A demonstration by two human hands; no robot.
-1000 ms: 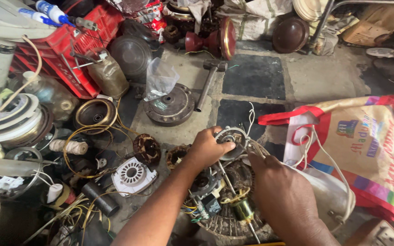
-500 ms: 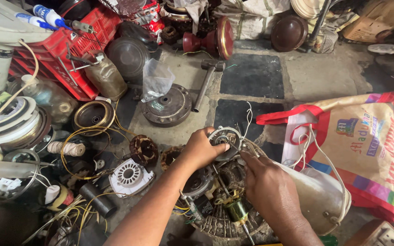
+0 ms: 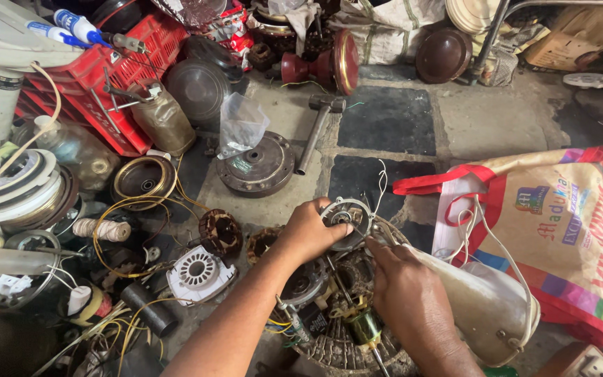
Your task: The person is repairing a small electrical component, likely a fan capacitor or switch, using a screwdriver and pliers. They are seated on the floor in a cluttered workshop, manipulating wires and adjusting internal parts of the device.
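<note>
Motor cap, a round grey metal piece with white wires coming out, sits on top of the fan motor low in the middle of the floor. Left hand grips the cap's left edge, fingers curled tight on it. Right hand pinches something thin at the cap's right edge; what it is, I cannot tell. To do this well, I think the left hand should keep the cap steady and the wires free. Behind lie a hammer, a rotor disc and a red crate; a printed bag is at the right.
</note>
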